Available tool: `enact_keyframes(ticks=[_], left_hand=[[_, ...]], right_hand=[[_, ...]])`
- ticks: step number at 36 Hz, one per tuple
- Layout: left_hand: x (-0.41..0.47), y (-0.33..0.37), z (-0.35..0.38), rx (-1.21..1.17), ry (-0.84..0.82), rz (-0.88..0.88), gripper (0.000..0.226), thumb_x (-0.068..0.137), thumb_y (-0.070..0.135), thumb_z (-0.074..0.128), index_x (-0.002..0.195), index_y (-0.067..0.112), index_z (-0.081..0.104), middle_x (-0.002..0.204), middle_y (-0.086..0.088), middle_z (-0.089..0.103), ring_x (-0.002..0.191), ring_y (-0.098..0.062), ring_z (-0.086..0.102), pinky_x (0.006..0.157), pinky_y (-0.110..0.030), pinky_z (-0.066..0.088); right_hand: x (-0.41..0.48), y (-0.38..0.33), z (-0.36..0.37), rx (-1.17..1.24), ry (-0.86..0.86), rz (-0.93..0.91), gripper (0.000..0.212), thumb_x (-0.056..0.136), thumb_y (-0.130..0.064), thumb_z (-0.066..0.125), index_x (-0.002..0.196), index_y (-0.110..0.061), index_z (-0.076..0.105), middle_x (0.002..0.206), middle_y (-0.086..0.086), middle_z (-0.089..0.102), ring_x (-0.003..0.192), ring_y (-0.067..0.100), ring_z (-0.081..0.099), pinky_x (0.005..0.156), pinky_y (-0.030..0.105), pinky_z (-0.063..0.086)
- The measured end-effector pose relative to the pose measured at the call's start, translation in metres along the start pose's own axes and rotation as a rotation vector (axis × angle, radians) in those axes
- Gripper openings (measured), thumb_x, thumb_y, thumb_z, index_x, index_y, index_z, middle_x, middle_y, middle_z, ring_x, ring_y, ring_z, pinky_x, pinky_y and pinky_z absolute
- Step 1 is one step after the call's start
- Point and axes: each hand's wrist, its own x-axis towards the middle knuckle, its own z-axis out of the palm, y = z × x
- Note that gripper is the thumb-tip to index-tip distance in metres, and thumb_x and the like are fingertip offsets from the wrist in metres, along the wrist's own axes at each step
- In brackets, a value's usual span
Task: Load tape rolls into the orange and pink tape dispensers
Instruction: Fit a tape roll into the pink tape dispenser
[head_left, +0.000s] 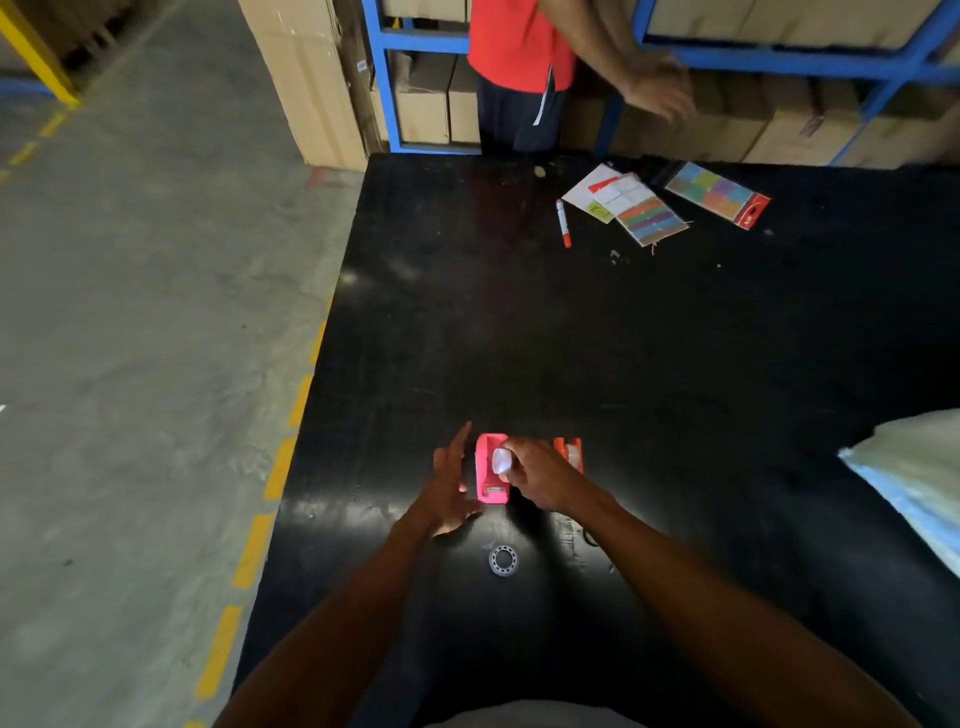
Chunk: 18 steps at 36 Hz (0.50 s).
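Note:
The pink tape dispenser (490, 474) stands on the black table (649, 353) near its front. My right hand (540, 475) is shut on a white tape roll (502, 460) and holds it in the top of the pink dispenser. Beside the dispenser's left side, my left hand (451, 480) has its fingers apart and holds nothing. The orange tape dispenser (570, 453) sits just right of the pink one, partly hidden behind my right hand, with a clear roll showing in it. A small grey ring-shaped core (503, 560) lies on the table in front of the dispensers.
At the table's far side lie an orange-capped marker (563, 222), papers and colour-strip cards (644, 212), and a colour sheet pack (719, 194). A person in a red shirt (519, 47) stands behind the table by blue racks with cartons. A pale bag (919, 478) overlaps the right edge.

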Motion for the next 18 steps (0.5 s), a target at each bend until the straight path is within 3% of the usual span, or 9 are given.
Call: enact_keyframes(ticks=[3, 6, 9, 11, 13, 15, 18], left_hand=[[-0.017, 0.002, 0.006, -0.077, 0.222, 0.054, 0.057, 0.086, 0.023, 0.065, 0.139, 0.020, 0.044, 0.120, -0.005, 0.047, 0.095, -0.006, 0.057, 0.079, -0.025, 0.052], [-0.036, 0.016, 0.014, -0.296, 0.173, -0.030, 0.017, 0.096, 0.032, 0.058, 0.109, 0.027, 0.067, 0.111, -0.009, 0.067, 0.092, -0.018, 0.069, 0.076, -0.034, 0.059], [-0.048, 0.033, 0.020, -0.478, 0.114, -0.102, 0.021, 0.098, 0.026, 0.058, 0.113, 0.022, 0.071, 0.105, -0.009, 0.073, 0.089, -0.016, 0.071, 0.080, -0.036, 0.061], [-0.053, 0.037, 0.022, -0.540, 0.137, -0.124, 0.025, 0.097, 0.018, 0.059, 0.119, 0.010, 0.068, 0.100, -0.014, 0.074, 0.083, -0.018, 0.071, 0.077, -0.034, 0.061], [-0.060, 0.040, 0.023, -0.539, 0.157, -0.133, 0.026, 0.095, 0.015, 0.062, 0.118, 0.006, 0.069, 0.098, -0.018, 0.075, 0.084, -0.023, 0.073, 0.081, -0.039, 0.061], [-0.063, 0.038, 0.022, -0.491, 0.178, -0.134, 0.029, 0.089, 0.025, 0.067, 0.112, 0.010, 0.073, 0.098, -0.016, 0.077, 0.090, -0.029, 0.074, 0.087, -0.047, 0.060], [-0.067, 0.030, 0.025, -0.351, 0.165, -0.086, 0.029, 0.086, 0.033, 0.068, 0.108, 0.015, 0.077, 0.096, -0.008, 0.079, 0.092, -0.021, 0.075, 0.088, -0.041, 0.060]], right_hand=[[-0.008, 0.004, 0.004, -0.001, 0.035, -0.030, 0.022, 0.094, -0.021, 0.057, 0.111, -0.008, 0.063, 0.116, 0.012, 0.066, 0.108, 0.028, 0.061, 0.087, 0.027, 0.040], [-0.017, 0.002, 0.009, 0.002, 0.083, -0.051, 0.017, 0.095, -0.019, 0.056, 0.099, -0.006, 0.065, 0.100, 0.010, 0.062, 0.096, 0.025, 0.059, 0.076, 0.022, 0.028], [-0.031, -0.008, 0.016, 0.005, 0.149, -0.084, 0.021, 0.098, -0.017, 0.052, 0.102, -0.004, 0.068, 0.097, 0.002, 0.056, 0.092, 0.015, 0.052, 0.074, 0.017, 0.023], [-0.036, -0.012, 0.022, -0.006, 0.179, -0.079, 0.021, 0.098, -0.015, 0.052, 0.101, -0.004, 0.068, 0.097, 0.005, 0.058, 0.095, 0.019, 0.056, 0.070, 0.017, 0.020], [-0.044, -0.015, 0.024, 0.010, 0.194, -0.077, 0.017, 0.096, -0.016, 0.054, 0.097, -0.007, 0.068, 0.094, 0.006, 0.060, 0.093, 0.023, 0.059, 0.073, 0.020, 0.027], [-0.048, -0.014, 0.025, 0.020, 0.180, -0.055, 0.014, 0.094, -0.020, 0.057, 0.090, -0.011, 0.067, 0.093, 0.007, 0.066, 0.089, 0.023, 0.061, 0.075, 0.028, 0.041], [-0.058, -0.014, 0.026, 0.013, 0.159, -0.060, 0.015, 0.092, -0.024, 0.059, 0.087, -0.011, 0.065, 0.094, 0.009, 0.068, 0.086, 0.023, 0.062, 0.075, 0.033, 0.048]])
